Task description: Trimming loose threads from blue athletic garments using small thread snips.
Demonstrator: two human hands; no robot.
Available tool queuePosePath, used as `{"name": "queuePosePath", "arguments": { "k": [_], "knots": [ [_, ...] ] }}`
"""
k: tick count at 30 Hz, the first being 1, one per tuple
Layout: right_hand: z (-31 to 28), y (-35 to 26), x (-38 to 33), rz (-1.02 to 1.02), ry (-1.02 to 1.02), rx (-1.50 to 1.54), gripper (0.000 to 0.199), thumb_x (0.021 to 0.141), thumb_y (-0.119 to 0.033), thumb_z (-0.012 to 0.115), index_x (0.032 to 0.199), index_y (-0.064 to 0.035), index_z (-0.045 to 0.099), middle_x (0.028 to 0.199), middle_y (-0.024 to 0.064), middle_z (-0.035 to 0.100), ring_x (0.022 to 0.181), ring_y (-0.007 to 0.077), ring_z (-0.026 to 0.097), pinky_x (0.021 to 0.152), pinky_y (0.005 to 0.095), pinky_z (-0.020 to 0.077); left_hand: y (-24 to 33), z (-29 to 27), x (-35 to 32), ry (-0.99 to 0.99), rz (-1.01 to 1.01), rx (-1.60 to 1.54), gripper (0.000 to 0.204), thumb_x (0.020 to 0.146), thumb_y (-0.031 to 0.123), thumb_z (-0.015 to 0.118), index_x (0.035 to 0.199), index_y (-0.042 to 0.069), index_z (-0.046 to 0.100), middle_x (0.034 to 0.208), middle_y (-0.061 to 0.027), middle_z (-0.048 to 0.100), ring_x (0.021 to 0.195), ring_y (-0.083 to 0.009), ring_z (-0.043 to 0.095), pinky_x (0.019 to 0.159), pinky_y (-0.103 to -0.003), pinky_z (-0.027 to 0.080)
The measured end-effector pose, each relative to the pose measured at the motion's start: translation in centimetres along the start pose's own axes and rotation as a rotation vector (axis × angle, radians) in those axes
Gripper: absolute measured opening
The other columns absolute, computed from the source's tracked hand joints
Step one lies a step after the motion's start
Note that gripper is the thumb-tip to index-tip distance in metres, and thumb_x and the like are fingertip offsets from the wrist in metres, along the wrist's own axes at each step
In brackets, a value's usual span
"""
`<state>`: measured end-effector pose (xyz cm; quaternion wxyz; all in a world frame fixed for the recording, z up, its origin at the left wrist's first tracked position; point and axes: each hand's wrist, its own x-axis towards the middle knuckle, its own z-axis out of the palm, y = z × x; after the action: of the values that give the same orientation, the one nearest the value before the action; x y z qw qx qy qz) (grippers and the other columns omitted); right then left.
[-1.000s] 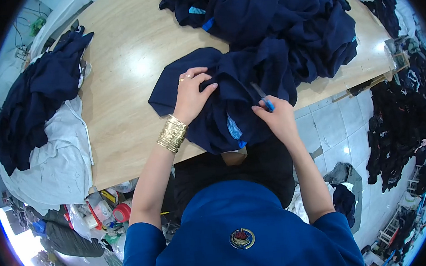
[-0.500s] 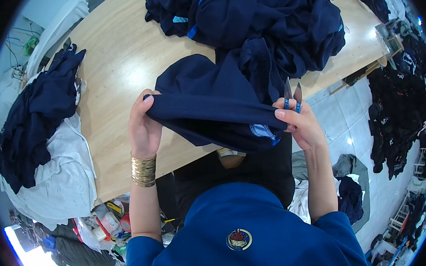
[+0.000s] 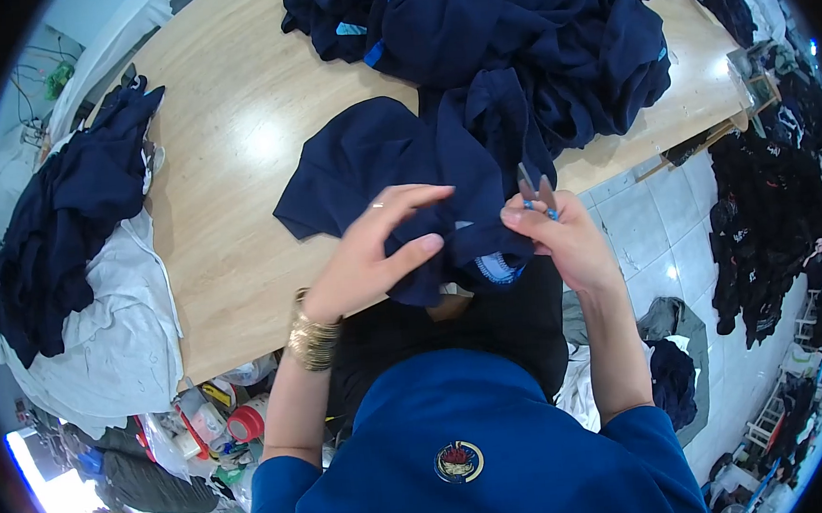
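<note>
The left hand (image 3: pixel 373 254) is pinching a fold of the navy garment (image 3: pixel 396 176) between thumb and curled fingers at the near edge of the wooden table (image 3: pixel 232 155), a gold bangle stack (image 3: pixel 312 338) sitting on its wrist. The right hand (image 3: pixel 562 241) is gripping the same garment's edge, its fingers closed around small blue-handled thread snips (image 3: pixel 535 191) that are pointing upward. Behind them a heap of navy garments (image 3: pixel 510 30) is covering the table's far side, and another dark pile (image 3: pixel 66 223) is lying over white cloth (image 3: pixel 112 344) at the left.
</note>
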<state>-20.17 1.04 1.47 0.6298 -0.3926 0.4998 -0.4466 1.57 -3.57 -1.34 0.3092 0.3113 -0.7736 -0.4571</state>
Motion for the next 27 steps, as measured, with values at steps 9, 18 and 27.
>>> {"name": "queuePosePath", "arguments": {
  "k": [9,18,27],
  "knots": [
    [-0.1,-1.0,0.2,-0.042,-0.105,-0.226,0.015,0.078,-0.013,0.068,0.081,0.0019,0.066,0.068,-0.0013,0.056,0.068,0.0046,0.051,0.063,0.0190,0.0383,2.0,-0.1,0.3,0.025,-0.270,-0.565,0.015,0.085,0.016,0.060,0.076,0.005,0.055,0.074,0.0059,0.050,0.066,-0.0020,0.039,0.060,-0.018,0.033],
    [-1.0,0.5,1.3,-0.028,0.027,-0.161,0.015,0.077,-0.014,0.067,0.077,0.0012,0.065,0.067,-0.0010,0.057,0.068,0.0057,0.052,0.063,0.0212,0.0383,2.0,-1.5,-1.0,-0.126,-0.459,-0.475,0.019,0.086,0.018,0.060,0.083,0.000,0.063,0.068,0.0066,0.052,0.063,-0.0008,0.042,0.057,-0.017,0.036],
    [1.1,0.9,-0.5,-0.554,0.313,-0.923,0.033,0.072,-0.030,0.070,0.094,-0.0074,0.060,0.073,0.0045,0.052,0.063,0.0180,0.050,0.057,0.0273,0.0397,2.5,-0.3,-1.0,0.011,-0.475,-0.512,0.024,0.087,0.022,0.059,0.088,-0.001,0.066,0.069,0.0050,0.056,0.064,-0.0015,0.044,0.059,-0.017,0.037]
  ]
}}
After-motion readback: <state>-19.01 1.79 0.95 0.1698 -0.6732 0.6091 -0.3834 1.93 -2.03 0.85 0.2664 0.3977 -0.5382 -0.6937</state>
